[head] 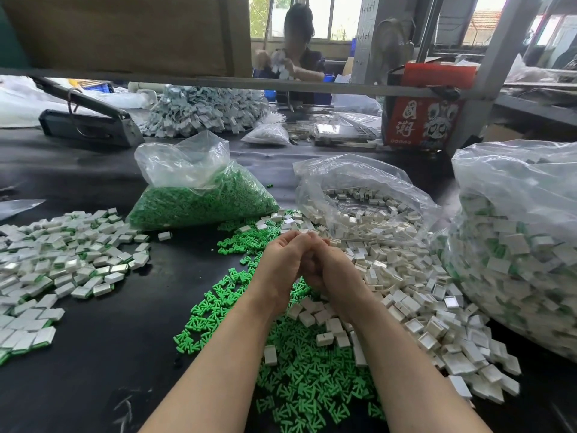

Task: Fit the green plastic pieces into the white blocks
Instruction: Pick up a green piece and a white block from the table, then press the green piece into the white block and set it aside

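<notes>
Hands meet over the heaps: your left hand [282,260] and right hand [327,270] press together, fingertips curled inward, likely mating one pair, though it's hidden. Green plastic pieces [299,379] lie beneath your wrists, white blocks [406,295] just right, both within easy reach.

Both bare forearms are extended forward from the near edge of the worktop and converge toward its middle. The left hand [282,260] and the right hand [327,265] are pressed together, fingers curled inward and fingertips met at the top. Whatever is held between them is hidden.
</notes>
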### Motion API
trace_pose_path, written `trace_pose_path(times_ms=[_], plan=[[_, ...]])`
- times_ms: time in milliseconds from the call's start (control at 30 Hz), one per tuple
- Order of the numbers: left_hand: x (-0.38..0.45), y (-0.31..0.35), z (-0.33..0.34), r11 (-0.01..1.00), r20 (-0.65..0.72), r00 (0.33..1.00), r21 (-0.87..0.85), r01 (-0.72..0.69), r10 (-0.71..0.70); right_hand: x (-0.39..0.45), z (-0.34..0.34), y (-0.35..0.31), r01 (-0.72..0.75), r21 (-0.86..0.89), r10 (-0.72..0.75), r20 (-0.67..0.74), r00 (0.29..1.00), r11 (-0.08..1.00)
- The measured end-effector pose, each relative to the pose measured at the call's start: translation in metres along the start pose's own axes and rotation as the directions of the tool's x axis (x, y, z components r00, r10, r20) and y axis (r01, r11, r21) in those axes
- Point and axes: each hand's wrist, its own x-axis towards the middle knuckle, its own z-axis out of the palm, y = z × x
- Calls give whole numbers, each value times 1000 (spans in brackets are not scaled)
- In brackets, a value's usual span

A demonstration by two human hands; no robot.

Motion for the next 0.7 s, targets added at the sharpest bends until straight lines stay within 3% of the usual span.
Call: trace_pose_path(times_ms=[267, 467, 600, 700], plan=[[3, 6, -17, 997, 170, 985, -71, -11, 23, 1, -5, -1, -23, 175, 17, 34, 999, 984], [4, 9, -21, 996, 184, 982, -84, -13, 28, 2, -7, -2, -22, 177, 15, 38, 999, 984], [5, 20, -40, 1000, 68, 997, 17, -25, 24, 1, -9, -7, 11, 89, -5, -62, 998, 996], [6, 27, -69, 968, -181, 979, 245, -49, 95, 0, -10, -11, 62, 1, -61, -171, 983, 998]])
